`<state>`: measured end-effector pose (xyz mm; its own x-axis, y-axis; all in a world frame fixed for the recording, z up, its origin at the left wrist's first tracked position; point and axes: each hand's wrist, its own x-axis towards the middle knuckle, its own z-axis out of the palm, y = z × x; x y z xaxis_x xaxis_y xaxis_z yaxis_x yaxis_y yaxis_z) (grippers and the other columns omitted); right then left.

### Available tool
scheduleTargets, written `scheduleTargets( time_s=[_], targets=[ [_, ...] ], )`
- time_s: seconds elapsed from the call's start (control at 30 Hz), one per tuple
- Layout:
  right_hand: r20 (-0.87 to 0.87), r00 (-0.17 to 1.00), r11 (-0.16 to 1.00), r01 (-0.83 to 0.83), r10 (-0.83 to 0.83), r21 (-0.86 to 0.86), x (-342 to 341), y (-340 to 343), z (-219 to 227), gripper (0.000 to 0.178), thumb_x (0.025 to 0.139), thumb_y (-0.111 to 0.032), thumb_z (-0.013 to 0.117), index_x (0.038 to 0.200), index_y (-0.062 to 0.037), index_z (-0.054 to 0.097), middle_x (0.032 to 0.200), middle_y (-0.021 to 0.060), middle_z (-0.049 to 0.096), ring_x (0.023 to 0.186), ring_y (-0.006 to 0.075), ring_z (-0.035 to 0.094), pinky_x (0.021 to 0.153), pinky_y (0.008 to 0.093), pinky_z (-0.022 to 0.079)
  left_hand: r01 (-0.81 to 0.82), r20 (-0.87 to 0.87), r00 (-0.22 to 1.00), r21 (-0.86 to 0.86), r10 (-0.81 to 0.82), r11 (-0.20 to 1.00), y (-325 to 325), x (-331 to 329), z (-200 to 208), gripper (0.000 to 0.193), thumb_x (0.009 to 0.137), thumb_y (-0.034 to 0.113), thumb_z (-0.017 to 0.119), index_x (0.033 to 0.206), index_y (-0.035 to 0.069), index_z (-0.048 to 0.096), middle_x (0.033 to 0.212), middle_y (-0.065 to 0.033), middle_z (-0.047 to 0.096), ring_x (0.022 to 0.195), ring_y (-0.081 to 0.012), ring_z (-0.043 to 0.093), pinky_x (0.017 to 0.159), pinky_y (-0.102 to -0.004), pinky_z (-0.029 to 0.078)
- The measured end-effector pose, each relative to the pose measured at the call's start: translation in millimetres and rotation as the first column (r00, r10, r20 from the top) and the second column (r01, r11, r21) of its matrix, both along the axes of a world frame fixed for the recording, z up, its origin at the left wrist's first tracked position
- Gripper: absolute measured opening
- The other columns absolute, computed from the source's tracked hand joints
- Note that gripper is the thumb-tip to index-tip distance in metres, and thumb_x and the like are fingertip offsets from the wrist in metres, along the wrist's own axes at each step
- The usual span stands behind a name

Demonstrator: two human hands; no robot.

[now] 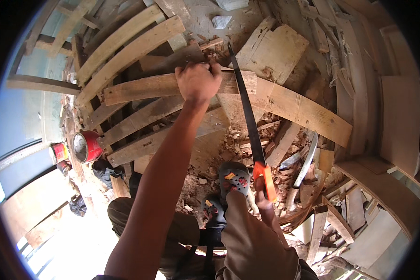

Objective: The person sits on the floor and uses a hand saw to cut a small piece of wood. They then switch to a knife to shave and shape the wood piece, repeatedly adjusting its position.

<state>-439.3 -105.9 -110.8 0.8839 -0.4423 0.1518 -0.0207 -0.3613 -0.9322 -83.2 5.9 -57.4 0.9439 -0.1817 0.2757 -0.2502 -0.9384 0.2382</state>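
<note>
My left hand (198, 83) is closed over a wooden plank (142, 88), its fingers curled round the far edge. That plank lies crosswise ahead of me, its right end overlapping a paler board (303, 112) that runs on to the right. In my right hand (266, 208) is the orange handle of a handsaw (250, 114). The long dark blade points away from me and crosses the plank near its right end; whether its teeth touch the wood I cannot tell. My right fingers are partly hidden by the handle and sleeve.
Wood chips and offcuts litter the ground round my clogs (234, 177). A long curved blade with a handle (307, 161) lies right of the saw. Several planks (130, 58) are stacked at the left, near a red can (87, 146). Scrap wood (338, 219) is piled at the right.
</note>
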Motion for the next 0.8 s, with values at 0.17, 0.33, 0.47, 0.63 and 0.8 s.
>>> scheduleTargets(
  time_s=[0.17,0.33,0.47,0.63,0.8],
  targets=[
    [0.018,0.999,0.992,0.044,-0.046,0.120,8,11,-15,0.011,0.084,0.001,0.065,0.075,-0.0043,0.060,0.057,0.0062,0.048,0.044,0.0220,0.048,0.043,0.0349,0.037,-0.001,-0.085,0.996,0.033,0.004,0.999,-1,0,3,0.035,0.092,0.038,0.054,0.082,0.012,0.076,0.079,-0.0154,0.071,0.079,-0.0339,0.068,0.085,-0.0463,0.046],
    [0.015,0.999,0.998,-0.032,0.032,0.057,-22,9,4,0.001,0.081,0.000,0.060,0.082,-0.0006,0.060,0.065,0.0071,0.057,0.048,0.0173,0.054,0.047,0.0299,0.043,0.032,0.241,0.971,-0.075,-0.013,0.997,10,-37,-20,0.021,0.089,0.028,0.058,0.087,0.010,0.070,0.091,-0.0113,0.070,0.090,-0.0318,0.065,0.083,-0.0485,0.045],
    [0.100,0.985,0.989,-0.142,0.144,-0.028,-17,1,-1,0.013,0.089,-0.007,0.060,0.093,0.0028,0.067,0.060,0.0067,0.056,0.052,0.0215,0.059,0.051,0.0332,0.047,-0.017,0.188,0.982,-0.016,0.019,1.000,8,-44,-20,0.017,0.086,0.025,0.059,0.086,0.011,0.069,0.091,-0.0085,0.069,0.095,-0.0303,0.063,0.082,-0.0491,0.044],
    [-0.002,0.994,0.989,-0.105,0.106,-0.108,-13,-9,-8,0.009,0.084,-0.006,0.066,0.076,-0.0048,0.061,0.060,0.0062,0.053,0.050,0.0212,0.056,0.050,0.0341,0.044,-0.002,0.202,0.979,-0.021,0.007,1.000,5,-38,-18,0.017,0.086,0.025,0.059,0.084,0.011,0.069,0.092,-0.0079,0.069,0.095,-0.0293,0.063,0.082,-0.0465,0.044],
    [-0.031,0.980,0.976,-0.199,0.197,-0.092,-44,-19,-14,0.021,0.081,-0.005,0.057,0.097,-0.0037,0.071,0.068,0.0100,0.060,0.052,0.0249,0.059,0.054,0.0339,0.049,-0.047,0.105,0.993,-0.006,0.047,0.999,18,-47,-17,0.018,0.085,0.026,0.060,0.081,0.011,0.069,0.093,-0.0062,0.069,0.094,-0.0282,0.062,0.083,-0.0457,0.044]
  ],
)
